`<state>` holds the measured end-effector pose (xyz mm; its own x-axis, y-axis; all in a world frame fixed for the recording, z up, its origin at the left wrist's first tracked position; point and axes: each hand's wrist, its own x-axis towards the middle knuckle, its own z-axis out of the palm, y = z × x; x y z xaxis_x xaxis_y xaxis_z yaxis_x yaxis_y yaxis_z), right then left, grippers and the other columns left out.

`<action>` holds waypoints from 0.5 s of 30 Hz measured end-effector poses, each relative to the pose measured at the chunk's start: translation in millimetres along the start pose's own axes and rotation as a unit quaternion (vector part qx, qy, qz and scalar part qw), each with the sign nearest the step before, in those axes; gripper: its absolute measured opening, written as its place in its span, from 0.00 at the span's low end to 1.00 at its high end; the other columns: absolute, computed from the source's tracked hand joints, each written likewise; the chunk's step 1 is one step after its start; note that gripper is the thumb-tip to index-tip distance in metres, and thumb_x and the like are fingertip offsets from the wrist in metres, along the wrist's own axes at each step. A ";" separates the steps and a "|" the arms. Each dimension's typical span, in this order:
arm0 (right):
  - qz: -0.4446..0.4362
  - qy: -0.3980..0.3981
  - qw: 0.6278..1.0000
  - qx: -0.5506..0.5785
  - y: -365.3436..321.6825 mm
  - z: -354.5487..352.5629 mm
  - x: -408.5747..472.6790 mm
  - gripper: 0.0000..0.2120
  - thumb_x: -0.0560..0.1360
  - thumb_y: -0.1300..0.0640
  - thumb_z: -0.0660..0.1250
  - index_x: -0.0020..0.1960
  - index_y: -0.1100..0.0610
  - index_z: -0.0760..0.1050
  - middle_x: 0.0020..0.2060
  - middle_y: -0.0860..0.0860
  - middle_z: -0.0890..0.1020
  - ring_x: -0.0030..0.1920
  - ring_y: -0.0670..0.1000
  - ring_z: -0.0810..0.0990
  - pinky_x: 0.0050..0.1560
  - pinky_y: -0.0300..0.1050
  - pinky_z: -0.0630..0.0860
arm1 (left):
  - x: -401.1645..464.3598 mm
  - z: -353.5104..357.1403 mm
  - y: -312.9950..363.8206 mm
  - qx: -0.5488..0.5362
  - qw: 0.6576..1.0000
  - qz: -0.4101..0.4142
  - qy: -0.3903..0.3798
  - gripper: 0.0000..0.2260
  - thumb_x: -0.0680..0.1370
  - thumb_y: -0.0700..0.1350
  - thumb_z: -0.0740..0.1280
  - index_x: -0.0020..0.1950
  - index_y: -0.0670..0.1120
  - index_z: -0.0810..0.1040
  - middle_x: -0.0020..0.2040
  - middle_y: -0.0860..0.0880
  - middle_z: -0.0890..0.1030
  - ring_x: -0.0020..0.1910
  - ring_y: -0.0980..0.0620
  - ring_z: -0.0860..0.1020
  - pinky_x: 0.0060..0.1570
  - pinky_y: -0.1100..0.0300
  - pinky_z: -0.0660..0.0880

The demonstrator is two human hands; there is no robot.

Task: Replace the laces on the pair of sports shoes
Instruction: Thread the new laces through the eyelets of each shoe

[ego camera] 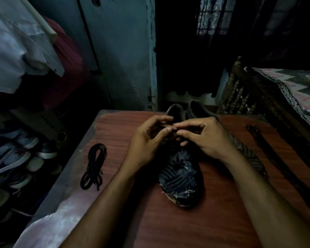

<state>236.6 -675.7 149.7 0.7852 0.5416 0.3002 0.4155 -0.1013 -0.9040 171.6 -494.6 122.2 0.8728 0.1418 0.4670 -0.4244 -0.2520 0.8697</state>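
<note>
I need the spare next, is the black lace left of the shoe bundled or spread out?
Bundled: the black lace lies folded into a loose hank on the wooden table.

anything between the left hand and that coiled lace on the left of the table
Nothing visible does. The coiled lace lies on bare table, left of the left hand. Both hands work over the near shoe; the right hand is opposite.

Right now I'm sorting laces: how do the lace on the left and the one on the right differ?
The left lace is coiled into a loose bundle; the right lace lies stretched out long. The left lace sits near the table's left edge, the right toward its far right. Both are dark.
</note>
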 end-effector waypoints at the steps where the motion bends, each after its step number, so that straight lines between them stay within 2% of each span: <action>1: -0.001 0.008 1.000 0.009 0.7 -0.7 0.4 0.12 0.76 0.69 0.70 0.53 0.55 0.83 0.40 0.51 0.87 0.43 0.53 0.87 0.42 0.45 0.84 | 1.6 -2.8 -4.6 0.073 0.997 0.026 0.004 0.14 0.81 0.36 0.68 0.64 0.49 0.80 0.57 0.54 0.84 0.54 0.57 0.82 0.54 0.60 0.79; 3: -0.007 0.028 0.999 0.021 0.6 -2.3 1.2 0.13 0.78 0.69 0.67 0.54 0.55 0.83 0.41 0.52 0.84 0.43 0.54 0.87 0.42 0.45 0.84 | 3.5 -6.0 -13.8 0.194 0.979 0.063 -0.016 0.20 0.80 0.35 0.66 0.70 0.51 0.77 0.64 0.57 0.79 0.57 0.62 0.77 0.55 0.66 0.74; 5: -0.011 0.048 0.999 0.019 0.3 -2.4 2.0 0.14 0.79 0.70 0.65 0.53 0.54 0.84 0.42 0.53 0.80 0.42 0.54 0.86 0.42 0.45 0.84 | 4.0 -4.5 -19.9 0.261 0.958 0.089 -0.078 0.22 0.78 0.36 0.66 0.73 0.48 0.75 0.67 0.53 0.77 0.61 0.59 0.75 0.60 0.64 0.72; 7: -0.009 0.056 0.998 -0.008 2.0 0.1 2.7 0.14 0.80 0.70 0.64 0.50 0.55 0.84 0.44 0.54 0.80 0.42 0.53 0.86 0.44 0.47 0.84 | 4.2 -4.0 -20.4 0.285 0.947 0.085 -0.118 0.20 0.78 0.39 0.69 0.71 0.46 0.77 0.65 0.50 0.76 0.62 0.57 0.74 0.62 0.68 0.70; 9: -0.019 0.065 0.996 -0.056 4.2 3.6 1.7 0.09 0.77 0.68 0.69 0.48 0.56 0.84 0.45 0.52 0.83 0.41 0.50 0.86 0.46 0.46 0.84 | 5.6 -7.4 -20.2 0.281 0.950 0.074 -0.112 0.18 0.77 0.40 0.74 0.67 0.45 0.80 0.61 0.52 0.75 0.57 0.60 0.73 0.58 0.74 0.68; 11: -0.035 0.080 0.991 -0.106 5.6 5.7 -0.3 0.05 0.73 0.64 0.76 0.46 0.55 0.84 0.44 0.49 0.84 0.40 0.44 0.85 0.44 0.40 0.81 | 7.8 -11.7 -20.7 0.262 0.958 0.066 -0.093 0.13 0.75 0.40 0.76 0.59 0.47 0.82 0.57 0.54 0.75 0.52 0.58 0.76 0.55 0.65 0.76; 13: -0.037 0.100 0.986 -0.131 7.1 8.6 -1.5 0.06 0.70 0.61 0.79 0.42 0.54 0.83 0.39 0.45 0.84 0.37 0.41 0.81 0.41 0.34 0.76 | 8.7 -15.1 -20.3 0.234 0.968 0.047 -0.079 0.10 0.74 0.40 0.77 0.51 0.49 0.81 0.54 0.54 0.76 0.48 0.55 0.79 0.50 0.55 0.80; 15: -0.034 0.099 0.986 -0.132 9.9 12.5 -1.4 0.08 0.70 0.60 0.79 0.40 0.54 0.81 0.36 0.45 0.83 0.35 0.43 0.80 0.38 0.36 0.75 | 8.7 -17.4 -18.5 0.219 0.972 0.037 -0.077 0.10 0.73 0.39 0.78 0.49 0.48 0.80 0.53 0.54 0.77 0.46 0.54 0.80 0.48 0.53 0.81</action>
<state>233.9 -667.0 136.5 0.8146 0.3839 0.4348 0.5550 -0.2981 -0.7766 182.8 -472.1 112.9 0.8841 -0.0278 0.4664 -0.3724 -0.6447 0.6676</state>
